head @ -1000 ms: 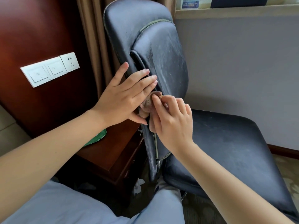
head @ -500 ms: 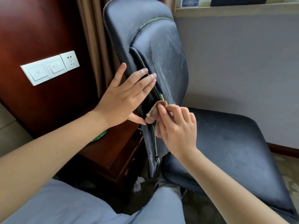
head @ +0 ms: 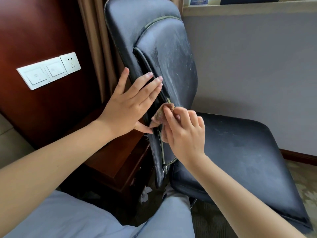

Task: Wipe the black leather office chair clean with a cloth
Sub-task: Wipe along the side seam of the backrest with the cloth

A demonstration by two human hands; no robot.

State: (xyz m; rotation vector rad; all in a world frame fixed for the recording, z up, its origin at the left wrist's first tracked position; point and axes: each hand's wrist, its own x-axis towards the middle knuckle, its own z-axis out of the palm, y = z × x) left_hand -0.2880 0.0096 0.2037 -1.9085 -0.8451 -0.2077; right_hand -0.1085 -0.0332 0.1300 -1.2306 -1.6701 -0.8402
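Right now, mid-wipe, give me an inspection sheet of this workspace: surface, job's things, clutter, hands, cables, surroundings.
Surface: chair backrest and seat black leather, pale dusty streaks on both.
Job's things: brownish cloth pressed at the backrest's side seam.
Clutter: crumpled white paper on the floor under the chair.
Hands: left hand flat against the backrest's edge; right hand pinches the cloth.
Cables: nothing seen.
Surroundings: wooden side table, white switch-and-socket panel on red-brown wood, brown curtain, grey wall.
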